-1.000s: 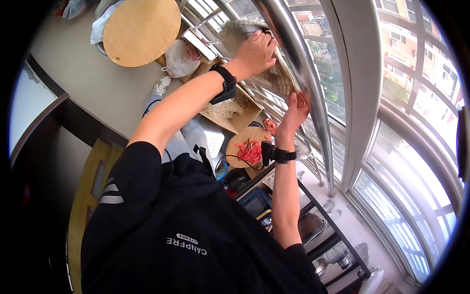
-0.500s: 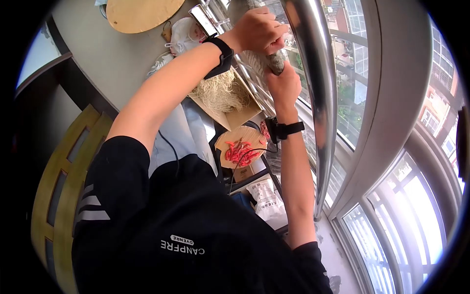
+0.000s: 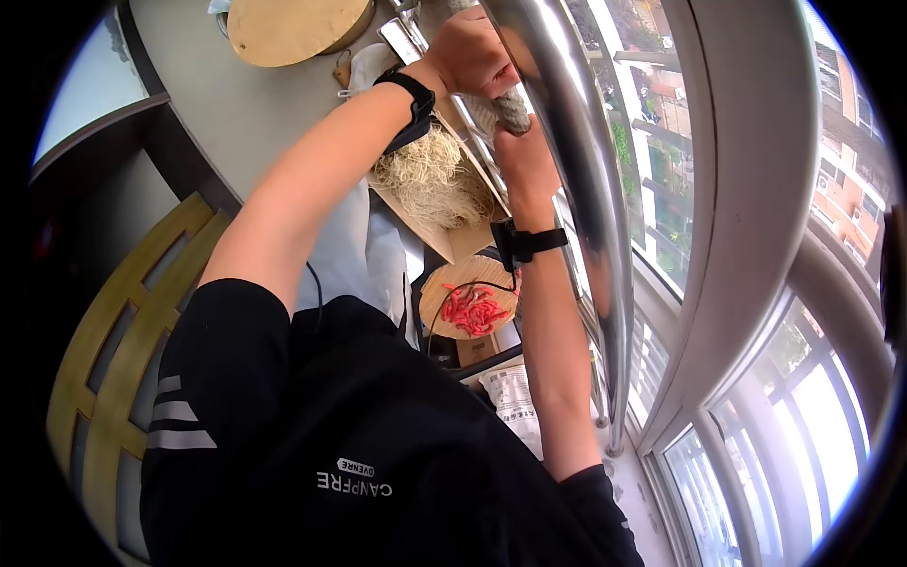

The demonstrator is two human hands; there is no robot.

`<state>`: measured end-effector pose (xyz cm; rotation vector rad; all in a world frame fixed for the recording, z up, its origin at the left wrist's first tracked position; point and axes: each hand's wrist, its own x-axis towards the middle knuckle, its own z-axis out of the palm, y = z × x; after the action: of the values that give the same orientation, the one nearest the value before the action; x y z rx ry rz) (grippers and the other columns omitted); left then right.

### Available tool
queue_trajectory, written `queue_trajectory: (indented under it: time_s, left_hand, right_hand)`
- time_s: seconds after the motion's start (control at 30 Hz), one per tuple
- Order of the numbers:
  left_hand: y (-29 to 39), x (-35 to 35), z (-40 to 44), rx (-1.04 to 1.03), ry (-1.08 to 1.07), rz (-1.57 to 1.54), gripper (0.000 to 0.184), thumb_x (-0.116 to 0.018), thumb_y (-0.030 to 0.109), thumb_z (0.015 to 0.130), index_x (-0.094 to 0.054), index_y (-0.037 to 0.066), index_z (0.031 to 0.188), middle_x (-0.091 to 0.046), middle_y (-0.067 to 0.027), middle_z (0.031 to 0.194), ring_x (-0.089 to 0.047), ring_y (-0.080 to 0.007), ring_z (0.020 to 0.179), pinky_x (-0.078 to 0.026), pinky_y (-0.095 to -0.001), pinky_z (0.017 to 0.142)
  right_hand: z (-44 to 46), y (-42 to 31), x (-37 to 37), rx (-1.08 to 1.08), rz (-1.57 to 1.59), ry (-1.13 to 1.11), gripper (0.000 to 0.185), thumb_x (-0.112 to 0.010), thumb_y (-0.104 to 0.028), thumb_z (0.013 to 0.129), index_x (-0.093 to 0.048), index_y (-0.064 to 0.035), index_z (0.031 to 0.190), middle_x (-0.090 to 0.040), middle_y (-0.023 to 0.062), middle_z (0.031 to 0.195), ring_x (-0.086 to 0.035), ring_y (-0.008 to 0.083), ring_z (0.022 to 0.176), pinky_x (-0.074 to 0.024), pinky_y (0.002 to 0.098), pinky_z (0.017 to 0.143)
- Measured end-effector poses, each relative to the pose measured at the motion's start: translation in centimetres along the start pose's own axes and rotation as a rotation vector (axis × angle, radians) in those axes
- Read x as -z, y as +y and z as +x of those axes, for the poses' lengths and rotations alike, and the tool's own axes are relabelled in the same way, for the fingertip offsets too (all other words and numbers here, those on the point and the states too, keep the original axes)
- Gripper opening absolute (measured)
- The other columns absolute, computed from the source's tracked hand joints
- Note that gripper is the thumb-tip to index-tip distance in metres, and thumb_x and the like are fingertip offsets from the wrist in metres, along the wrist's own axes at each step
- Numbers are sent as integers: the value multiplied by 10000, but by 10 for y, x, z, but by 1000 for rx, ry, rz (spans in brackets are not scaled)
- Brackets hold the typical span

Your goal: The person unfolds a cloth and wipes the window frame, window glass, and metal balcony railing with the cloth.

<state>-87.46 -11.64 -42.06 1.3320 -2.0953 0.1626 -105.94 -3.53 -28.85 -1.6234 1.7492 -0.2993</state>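
My left hand (image 3: pixel 470 53) is closed around a grey, rough-textured roll (image 3: pixel 511 112) that looks like twisted cloth. Just below it, my right hand (image 3: pixel 526 163) grips the lower end of the same roll. A short stretch shows between the two fists, and more sticks out above the left one. A thick shiny metal rail (image 3: pixel 590 189) runs close along the right side of both hands and partly covers the fingers. Black straps with small devices circle both wrists, and a thin black cable hangs from the right one.
A cardboard box (image 3: pixel 463 241) of straw-coloured shreds (image 3: pixel 425 175) lies under my arms. Red chili peppers (image 3: pixel 472 310) rest on a round wooden board (image 3: pixel 436 283). Nearby are a printed white bag (image 3: pixel 510 397), a round wooden top (image 3: pixel 293 28), a slatted wooden chair (image 3: pixel 118 378) and windows.
Both hands have shifted slightly left and up in the view, still gripping the grey roll. The metal rail now covers more of the fingers. The whole view has tilted a little.
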Motion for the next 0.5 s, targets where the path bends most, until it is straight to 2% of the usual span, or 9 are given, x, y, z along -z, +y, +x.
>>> queue_trajectory:
  time_s: [0.07,0.17,0.23,0.3,0.37,0.4,0.5]
  left_hand:
    - [-5,-3,-2,-27,-8,34,645,-655,680,674,-709,236,1139,-674,13,1168,-611,-244,1100,-467,-420,904]
    - [-6,-12,-14,10,-81,-6,632,-681,652,662,-709,226,1129,-670,7,1176,-604,-243,1117,-465,-438,920]
    - [21,53,35,-19,-223,81,386,-702,497,671,-707,205,924,-670,-1,957,-632,-232,909,-484,-418,828]
    - [20,56,45,-66,140,-102,134,-654,298,677,-662,172,630,-629,-11,652,-623,-205,635,-479,-348,726]
    - [21,57,50,-67,199,-137,133,-653,287,660,-659,169,601,-632,-7,657,-633,-196,660,-491,-336,749]
    - [22,58,50,-41,161,-181,134,-650,282,662,-658,167,595,-629,-9,649,-630,-194,653,-487,-335,742]
    - [19,52,49,-18,152,-296,157,-644,280,661,-636,152,569,-604,-15,622,-611,-203,624,-476,-335,719]
  right_hand:
    - [0,-10,4,-79,-21,-35,464,-598,-482,863,-622,-153,1190,-703,191,1131,-642,435,1089,-503,499,909]
    - [3,-23,7,-205,-134,-90,457,-611,-489,857,-636,-163,1176,-710,183,1116,-652,424,1073,-514,494,892]
    - [4,-23,4,-231,-175,-93,472,-620,-495,851,-641,-182,1205,-715,173,1104,-658,417,1062,-519,487,885]
    - [6,-19,1,-221,-188,-46,494,-638,-496,841,-648,-205,1240,-720,161,1094,-665,407,1052,-523,475,880]
    - [8,-16,-2,-200,-200,18,514,-664,-493,828,-656,-225,1266,-724,149,1088,-672,394,1044,-527,459,875]
    - [4,-19,-1,-211,-164,20,513,-674,-490,822,-662,-224,1260,-726,145,1088,-675,388,1040,-527,457,874]
    - [5,-22,-12,-184,-374,201,397,-737,-461,782,-692,-148,1021,-720,169,925,-679,405,906,-525,489,768]
